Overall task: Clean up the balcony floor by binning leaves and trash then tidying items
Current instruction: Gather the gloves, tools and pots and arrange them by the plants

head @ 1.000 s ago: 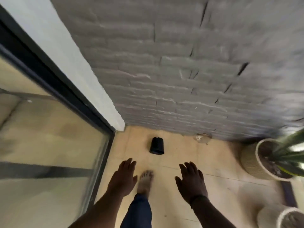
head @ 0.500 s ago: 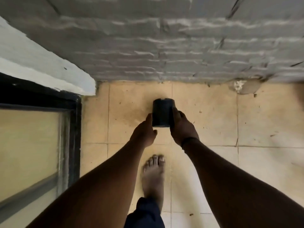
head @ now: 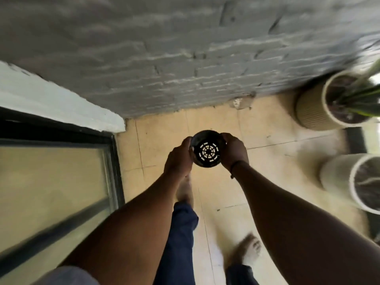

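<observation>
Black plastic pot (head: 207,149): we hold it off the floor between both hands, its mouth turned up toward us, so the slotted drain holes in its base show; it looks empty.
Left hand (head: 178,161): our fingers curl round the pot's left wall.
Right hand (head: 234,151): it wraps round the right wall, thumb over the rim.
Done so far: we judge the loose pot is picked up but not yet put anywhere.
Left on the tiled floor (head: 164,132): a pale scrap of debris (head: 239,102) lies against the foot of the grey brick wall (head: 185,58), with small dark specks on the tiles.
Tidying spot: two planters, a ribbed one (head: 312,112) and a white one (head: 337,177), stand to our right; the pot likely belongs near them.
Bin: we see none.
</observation>
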